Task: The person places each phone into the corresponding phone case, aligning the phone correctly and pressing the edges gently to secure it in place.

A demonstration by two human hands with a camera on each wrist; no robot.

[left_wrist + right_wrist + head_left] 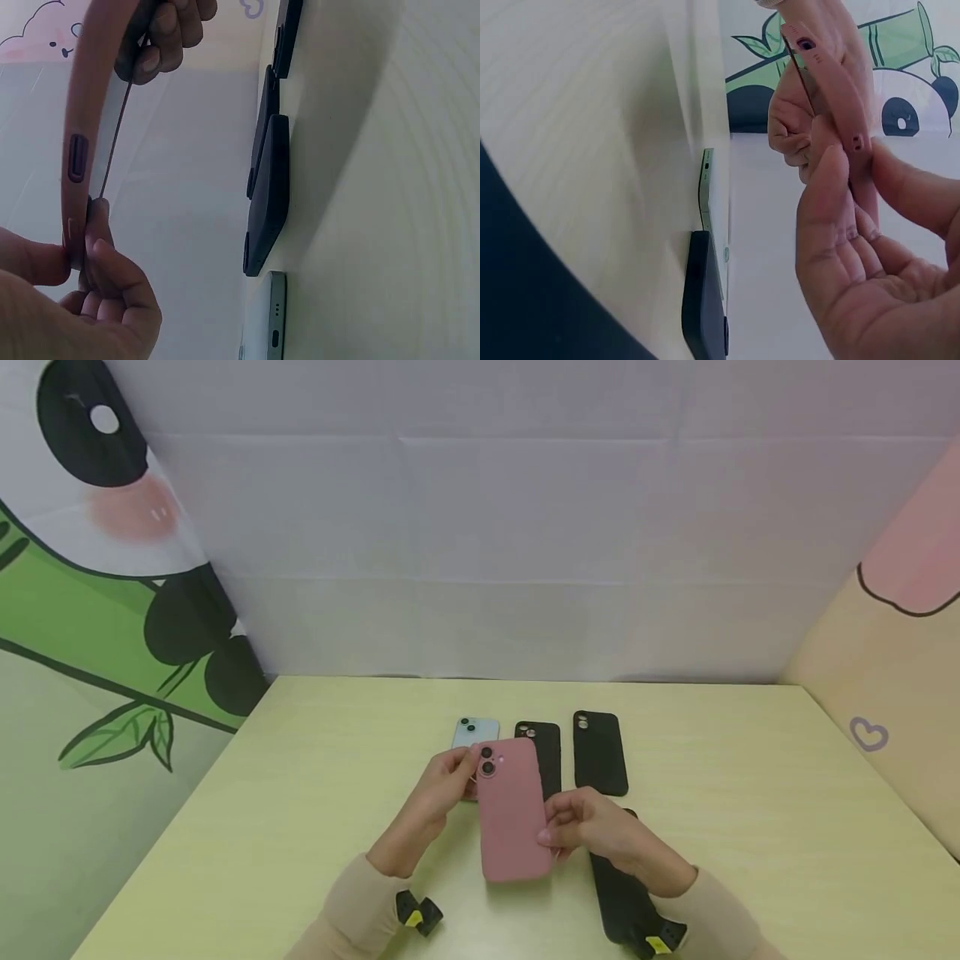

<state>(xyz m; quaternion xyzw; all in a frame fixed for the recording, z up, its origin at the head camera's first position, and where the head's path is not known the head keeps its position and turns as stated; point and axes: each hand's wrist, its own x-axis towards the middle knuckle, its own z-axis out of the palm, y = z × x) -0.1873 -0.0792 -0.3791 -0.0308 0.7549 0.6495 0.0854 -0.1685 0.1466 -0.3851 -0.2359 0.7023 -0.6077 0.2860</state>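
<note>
Both hands hold up a pink phone case (pixel 514 814) over the table, its back with a double camera area facing the head camera. My left hand (pixel 444 781) pinches its upper left edge between thumb and fingers. The right hand (pixel 588 827) grips the lower right edge, thumb on the back and fingers behind. In the left wrist view, the case's side (pixel 79 161) looks bowed, and a pale surface with a thin straight edge shows along its inner side. Whether a phone sits inside, I cannot tell.
Behind the pink case lie a light blue phone (pixel 483 729), a black phone (pixel 551 752) partly covered by it, and another black phone (pixel 600 756) to the right. A further black phone (pixel 618 902) lies under the right forearm. They rest on a pale yellow table (pixel 300 777).
</note>
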